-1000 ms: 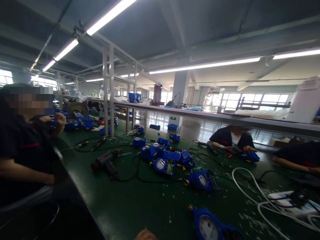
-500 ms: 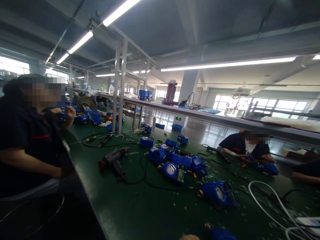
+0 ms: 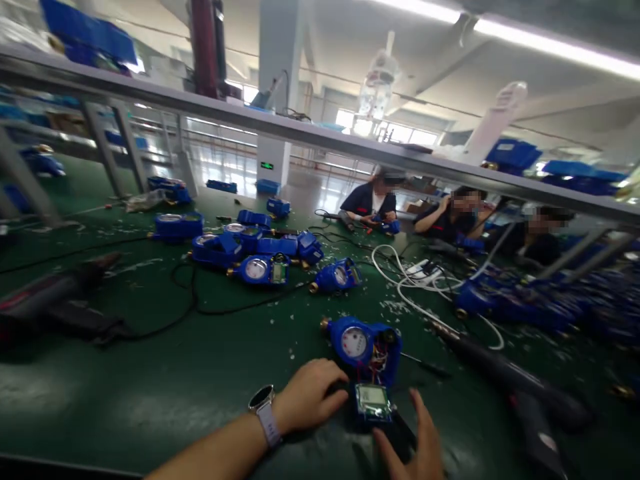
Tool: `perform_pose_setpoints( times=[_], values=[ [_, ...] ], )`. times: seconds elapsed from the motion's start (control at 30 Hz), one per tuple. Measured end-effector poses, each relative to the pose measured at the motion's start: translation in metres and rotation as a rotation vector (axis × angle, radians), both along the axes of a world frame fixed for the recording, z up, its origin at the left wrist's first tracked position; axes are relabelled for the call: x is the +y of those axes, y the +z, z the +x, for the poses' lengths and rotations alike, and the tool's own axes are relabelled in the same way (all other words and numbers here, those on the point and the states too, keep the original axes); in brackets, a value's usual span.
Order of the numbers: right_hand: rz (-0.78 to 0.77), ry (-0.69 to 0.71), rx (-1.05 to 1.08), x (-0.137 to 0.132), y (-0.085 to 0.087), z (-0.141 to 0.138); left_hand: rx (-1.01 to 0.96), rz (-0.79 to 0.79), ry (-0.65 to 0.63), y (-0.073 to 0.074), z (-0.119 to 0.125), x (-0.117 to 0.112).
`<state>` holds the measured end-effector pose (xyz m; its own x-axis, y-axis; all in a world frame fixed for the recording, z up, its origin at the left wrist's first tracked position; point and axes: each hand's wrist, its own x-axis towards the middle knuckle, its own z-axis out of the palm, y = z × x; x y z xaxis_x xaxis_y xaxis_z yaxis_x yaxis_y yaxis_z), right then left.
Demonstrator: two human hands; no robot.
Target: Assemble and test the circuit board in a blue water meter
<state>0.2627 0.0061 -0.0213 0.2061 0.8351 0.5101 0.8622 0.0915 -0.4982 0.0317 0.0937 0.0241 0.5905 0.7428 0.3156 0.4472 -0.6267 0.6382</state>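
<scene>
A blue water meter (image 3: 353,340) lies on the green table in front of me, its wiring compartment uncovered and coloured wires showing. Those wires run down to a small display board (image 3: 373,402) lying nearer to me. My left hand (image 3: 313,393), with a watch on the wrist, is just left of the board; its thumb and fingers are apart and nothing is between them. To the board's lower right is my right hand (image 3: 415,440), thumb and forefinger spread, with no hold on the board visible. A thin screwdriver-like tool (image 3: 425,363) lies right of the meter.
One heat gun (image 3: 520,380) lies at right, another heat gun (image 3: 60,300) at left with its black cable crossing the table. Several blue meters (image 3: 265,269) stand beyond. A white cable (image 3: 400,267) loops at right. A shelf (image 3: 240,117) spans above; co-workers (image 3: 375,200) sit opposite.
My view has swung right and down. Both my hands and the uncovered meter with its display board are now in view; before, only a sliver of a hand showed at the bottom edge.
</scene>
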Motion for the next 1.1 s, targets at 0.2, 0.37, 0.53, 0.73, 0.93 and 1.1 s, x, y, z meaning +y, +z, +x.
perform_pose_setpoints(
  times=[0.2, 0.37, 0.53, 0.73, 0.93, 1.1],
  values=[
    [0.01, 0.024, 0.134, 0.023, 0.005, -0.039, -0.031, -0.169, -0.045, -0.004, 0.009, -0.006],
    [0.008, -0.012, 0.218, 0.017, 0.007, -0.05, -0.109, -0.305, -0.041, -0.002, 0.01, -0.007],
    [-0.001, 0.013, 0.297, 0.007, 0.009, -0.056, -0.149, -0.361, -0.057, 0.001, 0.012, -0.006],
    [-0.056, 0.12, 0.419, -0.012, 0.016, -0.062, -0.181, -0.439, -0.152, 0.0, 0.006, 0.0],
    [-0.101, 0.191, 0.376, -0.027, 0.011, -0.064, -0.111, -0.524, -0.413, 0.001, -0.005, 0.006],
    [-0.092, 0.244, 0.366, -0.029, 0.015, -0.066, -0.262, -0.731, -0.619, 0.005, -0.005, 0.008]
  ],
)
